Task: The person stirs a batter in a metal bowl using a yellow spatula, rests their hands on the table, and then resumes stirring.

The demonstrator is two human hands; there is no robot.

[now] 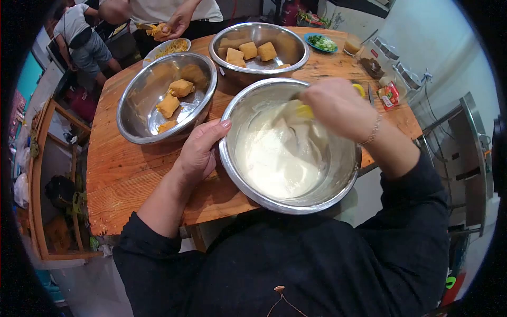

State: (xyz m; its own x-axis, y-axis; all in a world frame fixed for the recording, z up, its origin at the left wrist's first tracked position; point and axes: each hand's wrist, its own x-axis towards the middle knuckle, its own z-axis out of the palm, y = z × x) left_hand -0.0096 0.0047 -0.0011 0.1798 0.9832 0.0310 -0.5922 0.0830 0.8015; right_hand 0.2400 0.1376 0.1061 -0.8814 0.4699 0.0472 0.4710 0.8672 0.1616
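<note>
A large steel mixing bowl [230, 168] of pale, creamy batter [280, 164] stands at the near table edge. My left hand [200, 145] grips its left rim, thumb over the edge and fingers down the outside. Above the bowl's right side, my right hand [338, 105] is closed on a stirring utensil with a yellow part [303, 110]. That utensil is blurred and mostly hidden by the hand and batter, so I cannot tell its exact kind. Folds and streaks show in the batter below it.
Two steel bowls, one left [123, 119] and one behind [305, 55], hold orange-yellow chunks [266, 51]. A blue plate of chopped greens [322, 43], a glass [352, 45] and a red packet [389, 96] stand right. Across the wooden table [121, 174], a person's hands [179, 21] hold yellow food above a plate of shreds [173, 47].
</note>
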